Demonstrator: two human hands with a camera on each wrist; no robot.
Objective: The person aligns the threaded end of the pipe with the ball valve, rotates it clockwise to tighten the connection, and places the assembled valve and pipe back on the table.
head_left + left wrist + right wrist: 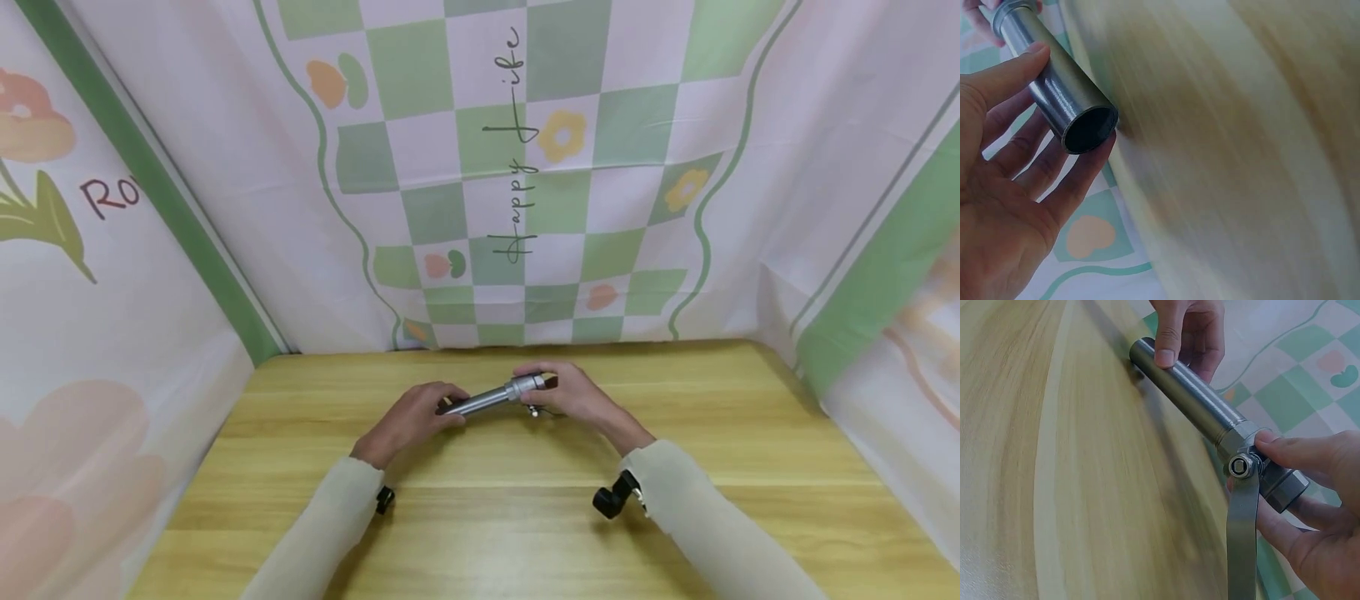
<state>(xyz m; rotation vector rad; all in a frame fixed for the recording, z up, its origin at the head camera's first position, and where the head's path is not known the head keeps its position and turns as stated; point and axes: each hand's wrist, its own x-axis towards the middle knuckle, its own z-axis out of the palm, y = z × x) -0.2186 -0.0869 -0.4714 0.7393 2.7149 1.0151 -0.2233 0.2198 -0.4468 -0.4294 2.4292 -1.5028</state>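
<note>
A shiny metal pipe [483, 402] is joined to a ball valve [525, 385], and both hands hold the assembly just above the table. My left hand [417, 418] grips the pipe near its free end, thumb on one side and fingers on the other. In the left wrist view the pipe [1063, 81] shows its open round mouth toward the camera. My right hand [573, 396] grips the valve body at the other end. The right wrist view shows the valve [1244, 450] with its hex collars, a nut and a flat metal lever handle [1242, 531] hanging down.
The wooden table [480, 517] lies under both hands. Behind it hangs a green-and-white checked curtain [525, 208], with printed cloth walls left and right. A black wrist camera [615, 496] sits by the right sleeve, and a dark mount [384, 500] by the left.
</note>
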